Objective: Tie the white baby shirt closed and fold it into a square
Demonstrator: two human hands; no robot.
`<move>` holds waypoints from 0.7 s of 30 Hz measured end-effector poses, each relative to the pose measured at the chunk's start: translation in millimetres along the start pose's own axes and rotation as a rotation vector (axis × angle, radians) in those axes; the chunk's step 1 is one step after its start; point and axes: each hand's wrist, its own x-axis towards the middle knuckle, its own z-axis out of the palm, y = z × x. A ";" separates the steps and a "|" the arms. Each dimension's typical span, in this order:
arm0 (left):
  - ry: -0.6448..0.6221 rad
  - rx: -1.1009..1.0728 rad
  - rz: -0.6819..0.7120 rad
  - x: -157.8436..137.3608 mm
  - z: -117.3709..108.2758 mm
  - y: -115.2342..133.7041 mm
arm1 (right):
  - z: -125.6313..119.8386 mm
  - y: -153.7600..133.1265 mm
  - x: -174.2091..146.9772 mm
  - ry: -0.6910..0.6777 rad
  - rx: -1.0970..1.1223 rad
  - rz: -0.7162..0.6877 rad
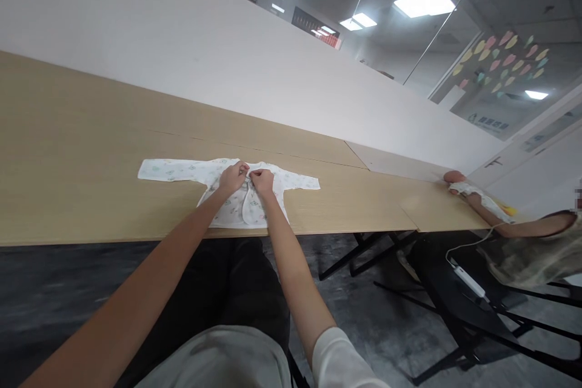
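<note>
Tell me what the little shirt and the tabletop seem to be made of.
Little shirt: soft, matte printed fabric, perhaps cotton; it lies thin and flat. Tabletop: probably wood-look laminate, smooth and low-sheen, given its even tan surface and straight seams.

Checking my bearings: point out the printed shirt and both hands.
Printed shirt [233,207]: head view, lower front.
Left hand [233,176]: head view, back of hand.
Right hand [263,181]: head view, back of hand.

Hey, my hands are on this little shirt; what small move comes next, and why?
Perhaps draw your left hand toward your right hand at the top of the shirt: the two sit close there, while the curved front edge below lies free of both hands.
</note>
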 end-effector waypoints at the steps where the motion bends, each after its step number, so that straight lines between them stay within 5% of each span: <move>1: 0.001 -0.010 0.003 -0.2 -0.3 -0.1 | -0.2 -0.3 -0.4 -0.006 0.007 -0.006; 12: 0.015 -0.014 -0.015 0.8 5.5 -1.9 | -1.2 -5.4 0.4 -0.046 0.037 0.013; 21: 0.011 -0.112 -0.062 3.0 3.2 -4.5 | 5.9 -3.0 2.8 -0.004 -0.269 -0.103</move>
